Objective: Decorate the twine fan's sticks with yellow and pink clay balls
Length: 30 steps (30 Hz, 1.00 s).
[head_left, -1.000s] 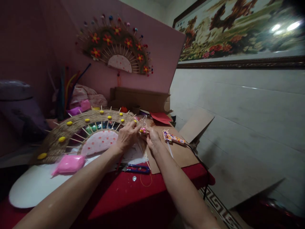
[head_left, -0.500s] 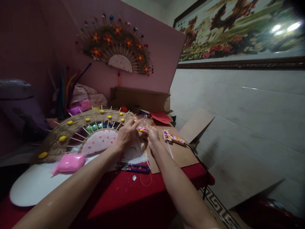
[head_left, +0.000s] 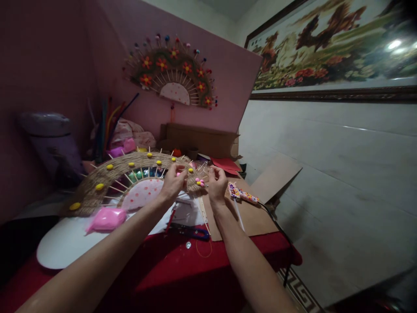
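A large fan-shaped craft piece, banded with twine (head_left: 120, 171), lies before me with thin sticks and yellow clay dots on it. At its right end sits a small pink-and-yellow clay flower (head_left: 200, 182). My left hand (head_left: 174, 182) is closed in a pinch over that end, with a bit of pink clay (head_left: 178, 174) showing at its fingertips. To the right of the flower, my right hand (head_left: 217, 184) pinches thumb and fingers together; what is between them is too small to make out. Crumpled clear plastic (head_left: 202, 168) is just beyond its fingertips.
A flower-patterned glue gun (head_left: 243, 194) lies on the cardboard (head_left: 257, 221) at right. Blue thread snips (head_left: 192, 232) and a pink clay packet (head_left: 107, 218) are nearer me. A finished fan (head_left: 174, 71) hangs behind. The red-covered table (head_left: 156, 269) ends at right.
My hands, close together around the flower before, have moved apart, leaving it uncovered between them. My right hand has lifted its fingertips away from it. The camera view has shifted slightly.
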Available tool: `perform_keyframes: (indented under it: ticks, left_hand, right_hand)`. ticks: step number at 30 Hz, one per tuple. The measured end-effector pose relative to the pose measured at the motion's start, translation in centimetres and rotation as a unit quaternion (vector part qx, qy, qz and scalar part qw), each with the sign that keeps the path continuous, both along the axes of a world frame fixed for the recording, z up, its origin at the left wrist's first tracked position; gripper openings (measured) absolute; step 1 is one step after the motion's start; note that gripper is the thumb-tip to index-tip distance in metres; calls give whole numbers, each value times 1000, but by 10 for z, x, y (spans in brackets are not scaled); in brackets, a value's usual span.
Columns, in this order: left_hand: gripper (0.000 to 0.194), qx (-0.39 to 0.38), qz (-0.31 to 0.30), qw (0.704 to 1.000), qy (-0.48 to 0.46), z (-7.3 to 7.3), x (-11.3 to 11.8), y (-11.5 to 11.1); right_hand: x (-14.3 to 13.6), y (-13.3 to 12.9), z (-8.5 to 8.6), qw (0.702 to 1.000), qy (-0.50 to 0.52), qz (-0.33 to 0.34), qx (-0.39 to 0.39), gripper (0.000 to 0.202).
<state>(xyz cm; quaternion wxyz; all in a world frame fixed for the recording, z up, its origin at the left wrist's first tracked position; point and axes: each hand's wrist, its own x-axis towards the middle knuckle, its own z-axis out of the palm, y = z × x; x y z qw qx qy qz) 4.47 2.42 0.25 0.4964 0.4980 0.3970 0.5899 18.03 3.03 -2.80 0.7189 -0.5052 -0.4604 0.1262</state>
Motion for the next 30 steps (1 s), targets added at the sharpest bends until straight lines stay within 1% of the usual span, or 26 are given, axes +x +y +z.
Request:
perform_keyframes:
  ticks: [2,3,4,5,8,10,12,16,20,22,26,30]
  left_hand:
    - [25,-41,-81,993,-79,0,0,-6]
    - [27,-47,-115,986,-106,0,-1,-8]
    - [29,-47,-138,981,-124,1,-1,-10]
    - [31,-46,-146,979,-134,1,-2,-11]
    - [38,-58,-122,982,-133,2,-3,-14]
    - [42,-63,-114,984,-122,2,-2,-16]
    - [46,-56,-116,985,-113,1,-1,-16]
    - [48,-40,-124,986,-104,-5,0,-11]
    - [43,-15,-176,979,-102,-12,-4,-3]
    - [42,0,-186,978,-97,-14,-6,1]
    - [43,11,-151,984,-95,-14,-5,1]
    - [44,-22,-109,985,-130,-12,-2,-3]
  right_hand:
    - [-6,-9,4,993,-34,111,18,26]
    - [-9,-13,6,985,-69,153,34,23]
    - [-11,-17,7,976,-111,180,55,20]
    - [-13,-20,9,966,-152,195,76,17]
    - [-17,-26,12,943,-245,198,108,13]
    - [-18,-28,12,938,-274,184,107,15]
    - [-18,-28,12,936,-285,173,110,13]
    - [-18,-26,11,935,-289,165,124,9]
    - [-16,-23,8,943,-287,136,101,12]
    - [-15,-23,8,944,-289,128,91,11]
    - [-15,-23,8,950,-273,136,72,4]
    - [-17,-22,8,964,-197,167,66,7]
